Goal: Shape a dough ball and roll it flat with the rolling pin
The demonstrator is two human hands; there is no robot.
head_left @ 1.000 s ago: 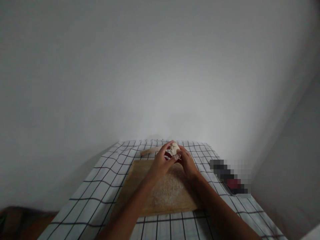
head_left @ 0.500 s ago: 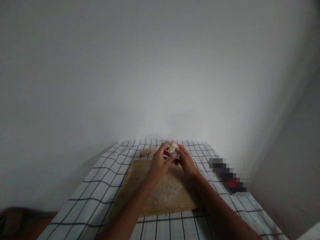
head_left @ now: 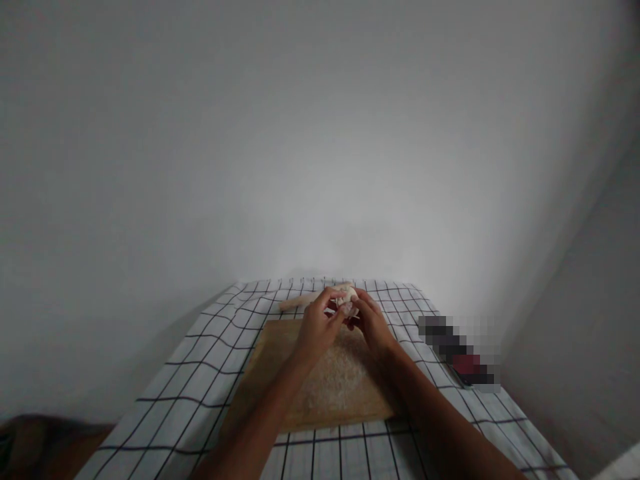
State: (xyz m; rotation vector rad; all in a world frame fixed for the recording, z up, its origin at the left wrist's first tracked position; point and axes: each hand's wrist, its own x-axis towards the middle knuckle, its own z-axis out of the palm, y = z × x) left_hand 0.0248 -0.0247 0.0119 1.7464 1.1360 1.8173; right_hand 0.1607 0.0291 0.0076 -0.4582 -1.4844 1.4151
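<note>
A small pale lump of dough [head_left: 348, 295] is held up between my two hands, above the far part of a wooden board [head_left: 325, 393]. My left hand [head_left: 323, 323] grips it from the left, thumb and fingers closed on its edge. From the other side, my right hand [head_left: 370, 320] pinches the dough with bent fingers. White flour dusts the board and my fingertips. The underside of the dough is hidden by my fingers.
Behind my hands a wooden rolling pin [head_left: 295, 303] lies on the white checked tablecloth [head_left: 210, 363]. A blurred-out dark and red object [head_left: 457, 353] sits at the table's right edge. A bare wall [head_left: 320, 147] rises behind the table.
The fingers of my left hand have shifted slightly on the dough, with the index finger now lower. Both hands stay in nearly the same place.
</note>
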